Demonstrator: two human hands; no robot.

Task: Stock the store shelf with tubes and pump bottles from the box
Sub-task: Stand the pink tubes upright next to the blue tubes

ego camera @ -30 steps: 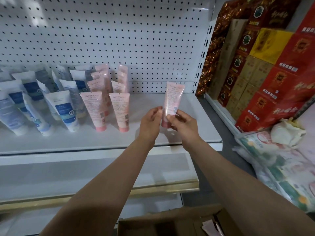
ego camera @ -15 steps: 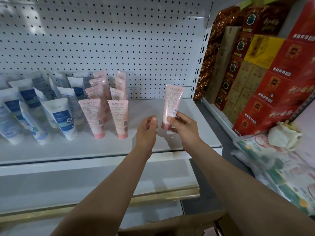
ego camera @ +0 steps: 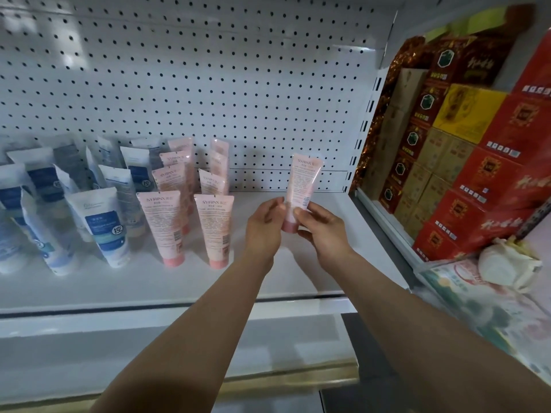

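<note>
Pink tube (ego camera: 303, 186) upright, cap down, pinched low on its body between both hands over the white shelf (ego camera: 268, 281). Right hand (ego camera: 325, 234) clamped on the cap end, thumb across the front; left hand (ego camera: 264, 231) curled, fingertips touching the tube's left edge. Left of the hands, two rows of matching pink tubes (ego camera: 214, 228) standing cap down. Further left, blue-and-white tubes (ego camera: 103, 228), some leaning. Right of the hands, red cartons (ego camera: 483, 186) stacked.

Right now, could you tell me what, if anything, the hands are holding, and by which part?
Both hands hold one pink tube upright by its lower end, just above the cap: left hand on its left side, right hand on its right.
</note>
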